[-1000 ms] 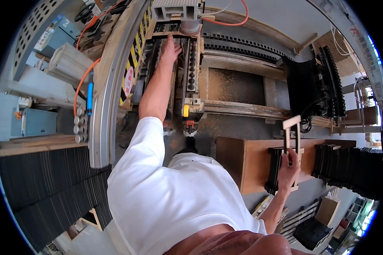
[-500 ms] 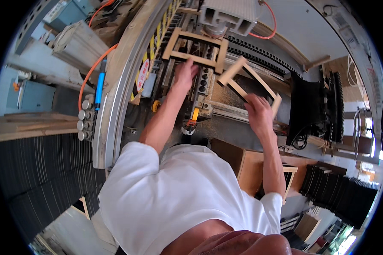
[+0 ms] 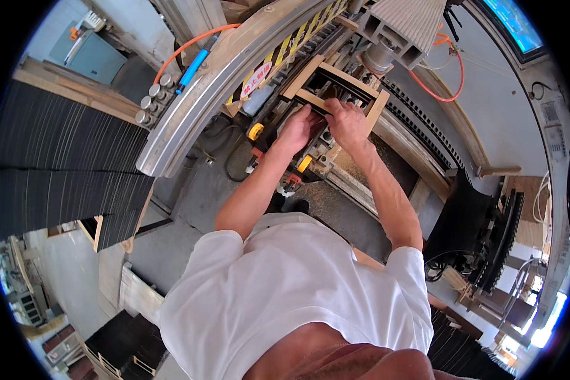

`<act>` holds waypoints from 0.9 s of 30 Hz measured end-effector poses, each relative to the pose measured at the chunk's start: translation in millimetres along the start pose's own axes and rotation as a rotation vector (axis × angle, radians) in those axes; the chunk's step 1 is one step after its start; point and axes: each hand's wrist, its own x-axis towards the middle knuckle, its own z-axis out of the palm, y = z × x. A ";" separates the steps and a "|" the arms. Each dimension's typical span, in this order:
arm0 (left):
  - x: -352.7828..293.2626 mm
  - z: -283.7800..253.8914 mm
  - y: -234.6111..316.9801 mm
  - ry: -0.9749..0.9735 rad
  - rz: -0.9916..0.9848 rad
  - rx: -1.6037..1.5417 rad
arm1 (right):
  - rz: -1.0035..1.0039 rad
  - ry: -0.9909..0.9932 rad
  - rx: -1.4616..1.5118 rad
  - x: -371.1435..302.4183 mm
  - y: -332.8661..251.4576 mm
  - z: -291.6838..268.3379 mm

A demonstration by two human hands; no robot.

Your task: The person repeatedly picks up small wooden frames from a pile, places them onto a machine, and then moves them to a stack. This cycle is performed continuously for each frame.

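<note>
A small rectangular wooden frame (image 3: 304, 76), pale with dark inner edges, lies over the machine bed. My left hand (image 3: 297, 130) is at its near rail, thumb on top and the other fingers partly hidden below. Close beside it, my right hand (image 3: 349, 125) grips the same rail with bent fingers near its right part. Whether a second frame lies beneath this one I cannot tell. Just beyond the frame stands the machine's grey ribbed head (image 3: 404, 28) with a round metal spindle (image 3: 378, 58).
A metal beam (image 3: 190, 107) with yellow-black striping runs along the left. Yellow knobs (image 3: 255, 132) and clamps sit near my hands. Stacks of black panels (image 3: 50, 139) stand at left. An orange hose (image 3: 459, 79) hangs at right, above a black flexible cover (image 3: 459, 215).
My right hand has come left from a separate tilted frame to the frame on the bed, near my left hand. That tilted frame no longer shows apart. The view has turned.
</note>
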 end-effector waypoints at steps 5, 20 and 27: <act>-17.4 6.1 -9.3 0.182 0.190 0.203 | -0.009 0.181 0.143 -8.2 13.7 11.9; -249.2 -55.2 38.9 0.332 0.187 0.263 | 0.052 0.113 -0.030 72.4 9.2 60.4; -298.0 -113.9 71.2 0.381 0.101 0.292 | 0.042 0.025 -0.359 100.1 2.9 59.9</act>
